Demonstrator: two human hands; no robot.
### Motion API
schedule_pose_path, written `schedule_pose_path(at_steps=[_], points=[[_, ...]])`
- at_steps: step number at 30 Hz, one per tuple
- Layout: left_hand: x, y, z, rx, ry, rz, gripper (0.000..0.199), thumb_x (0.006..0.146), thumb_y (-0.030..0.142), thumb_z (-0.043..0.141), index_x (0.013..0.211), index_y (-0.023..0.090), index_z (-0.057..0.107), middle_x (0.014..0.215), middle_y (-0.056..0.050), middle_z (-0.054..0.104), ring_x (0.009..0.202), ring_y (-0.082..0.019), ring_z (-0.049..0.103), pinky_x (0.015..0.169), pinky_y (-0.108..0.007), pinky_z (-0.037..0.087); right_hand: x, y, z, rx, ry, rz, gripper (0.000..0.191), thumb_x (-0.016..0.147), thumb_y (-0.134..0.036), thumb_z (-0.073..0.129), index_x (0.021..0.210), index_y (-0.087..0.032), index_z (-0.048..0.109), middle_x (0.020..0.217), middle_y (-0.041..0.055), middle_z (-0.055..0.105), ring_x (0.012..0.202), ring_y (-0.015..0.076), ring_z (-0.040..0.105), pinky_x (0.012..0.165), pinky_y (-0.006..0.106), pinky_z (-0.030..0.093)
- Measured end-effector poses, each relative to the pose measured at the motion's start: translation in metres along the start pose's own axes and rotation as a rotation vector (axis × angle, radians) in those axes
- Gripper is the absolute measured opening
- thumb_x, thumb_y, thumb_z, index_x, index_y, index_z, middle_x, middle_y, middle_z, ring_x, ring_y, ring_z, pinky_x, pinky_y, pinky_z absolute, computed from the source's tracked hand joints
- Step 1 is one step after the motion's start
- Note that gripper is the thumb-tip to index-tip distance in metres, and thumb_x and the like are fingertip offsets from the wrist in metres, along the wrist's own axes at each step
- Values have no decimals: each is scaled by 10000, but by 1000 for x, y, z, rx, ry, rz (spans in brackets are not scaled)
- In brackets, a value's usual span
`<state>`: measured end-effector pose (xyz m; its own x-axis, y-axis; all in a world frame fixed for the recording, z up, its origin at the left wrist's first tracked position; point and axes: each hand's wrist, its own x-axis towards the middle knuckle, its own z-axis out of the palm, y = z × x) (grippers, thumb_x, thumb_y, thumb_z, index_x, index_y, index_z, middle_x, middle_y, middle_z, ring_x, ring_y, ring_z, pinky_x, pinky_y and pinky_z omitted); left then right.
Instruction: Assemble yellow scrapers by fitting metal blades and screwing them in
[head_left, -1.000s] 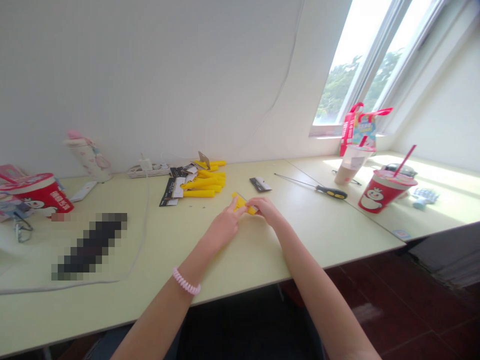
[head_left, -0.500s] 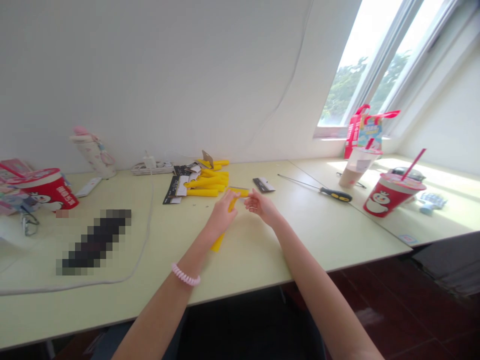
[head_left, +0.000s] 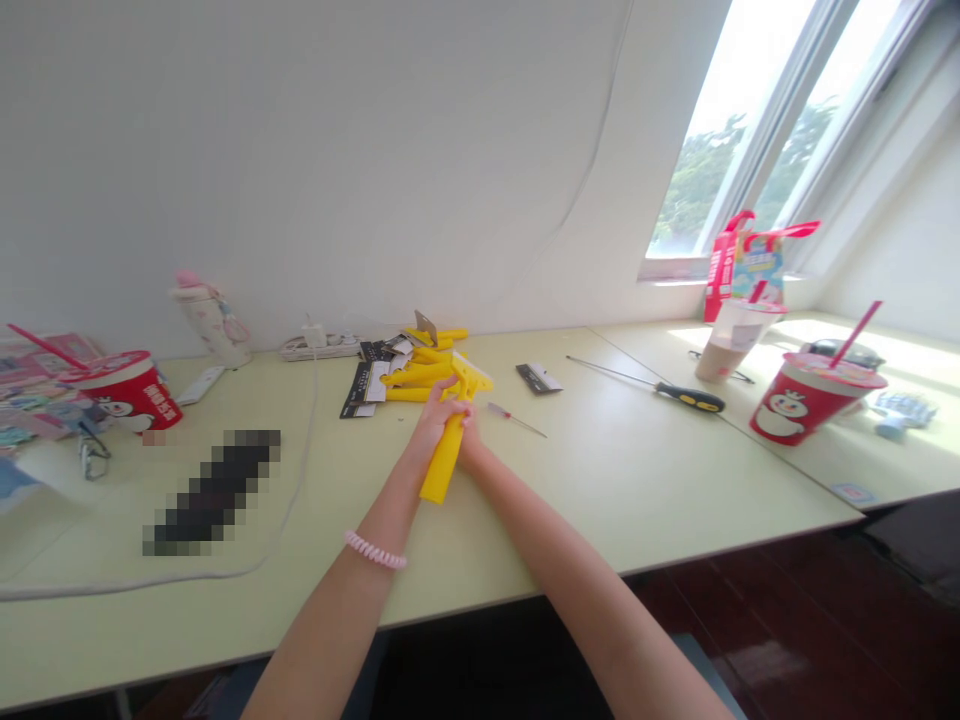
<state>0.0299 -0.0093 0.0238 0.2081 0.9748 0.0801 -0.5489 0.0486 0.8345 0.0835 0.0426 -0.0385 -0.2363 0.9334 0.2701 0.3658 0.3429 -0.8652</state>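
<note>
— Yellow plastic scraper [head_left: 444,462]: where is it found?

— Over the desk [head_left: 622,520], its handle angled down toward the person, its wide head up just beside the pile of yellow scrapers [head_left: 420,372]. Whether the lower end touches the desk cannot be told.

— And the hands?

— The left hand [head_left: 441,415] is closed around the upper handle, with the fingers wrapped over it. The right hand [head_left: 471,445] is pressed close behind, mostly hidden; how far it is open, or whether it has hold, cannot be told.

— Risks?

— The smooth plastic could slip if the grip is loosened. The small screwdriver [head_left: 516,420] lying nearby could be knocked by a wrist, and the pile could be disturbed by the scraper head, with the black cards [head_left: 364,388] pushed aside.
</note>
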Motion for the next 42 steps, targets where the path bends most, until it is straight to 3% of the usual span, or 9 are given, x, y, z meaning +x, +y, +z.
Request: schedule_pose_path(at_steps=[3, 6, 10, 14, 17, 22, 28, 42], points=[[0, 0, -1, 7, 16, -20, 558, 610, 117, 620, 1133, 229, 459, 746, 32, 531, 498, -26, 456, 448, -133, 337, 7, -8, 19, -114, 78, -18, 275, 757, -142, 507, 965, -295, 601, 881, 71, 568, 784, 191, 536, 753, 369, 455], [2, -2, -4, -6, 5, -45, 538, 615, 127, 628, 1120, 227, 473, 748, 29, 521, 499, -23, 451, 443, -129, 342, 7, -5, 17, -282, 106, -40, 276, 759, -105, 500, 941, -282, 609, 872, 66, 578, 797, 193, 545, 769, 359, 452], [7, -7, -10, -82, -64, -49, 509, 633, 122, 627, 1111, 227, 489, 717, 30, 505, 514, -25, 457, 471, -128, 368, -5, 9, -16, -510, -9, -86, 165, 777, -109, 494, 845, -202, 612, 853, 87, 606, 822, 207, 558, 731, 315, 444], [8, -9, -11, -118, -78, -37, 532, 628, 77, 618, 1120, 237, 493, 765, 21, 516, 541, -28, 476, 487, -134, 394, -22, 19, -60, -578, -22, -127, 146, 800, -99, 470, 778, -176, 592, 884, 106, 617, 898, 209, 538, 793, 305, 407], [8, -11, -12, -108, -60, -61, 537, 631, 66, 613, 1125, 238, 490, 787, 16, 517, 543, -27, 483, 480, -132, 396, -30, 22, -94, -612, 89, -82, 145, 825, -144, 453, 756, -179, 576, 866, 91, 619, 865, 188, 529, 769, 294, 397], [15, -23, -23, -86, -15, -173, 571, 629, 61, 610, 1148, 229, 443, 750, 16, 518, 523, -29, 486, 472, -126, 378, -35, 25, -128, -312, 222, -30, 117, 788, -222, 491, 723, -182, 580, 717, 25, 620, 675, 140, 525, 670, 256, 394], [18, -30, -27, -33, -51, -253, 629, 634, 76, 618, 1195, 235, 381, 701, 25, 518, 488, -35, 470, 475, -137, 368, -37, 20, -123, -141, 140, -98, 130, 759, -282, 523, 719, -183, 596, 728, 17, 627, 673, 131, 525, 653, 251, 403], [8, -20, -16, -54, -110, -270, 630, 667, 43, 566, 1238, 223, 371, 760, -9, 526, 525, -38, 490, 457, -112, 368, -36, 19, -120, -116, 206, -87, 95, 693, -277, 604, 673, -186, 584, 679, -7, 589, 618, 116, 481, 620, 240, 382]])
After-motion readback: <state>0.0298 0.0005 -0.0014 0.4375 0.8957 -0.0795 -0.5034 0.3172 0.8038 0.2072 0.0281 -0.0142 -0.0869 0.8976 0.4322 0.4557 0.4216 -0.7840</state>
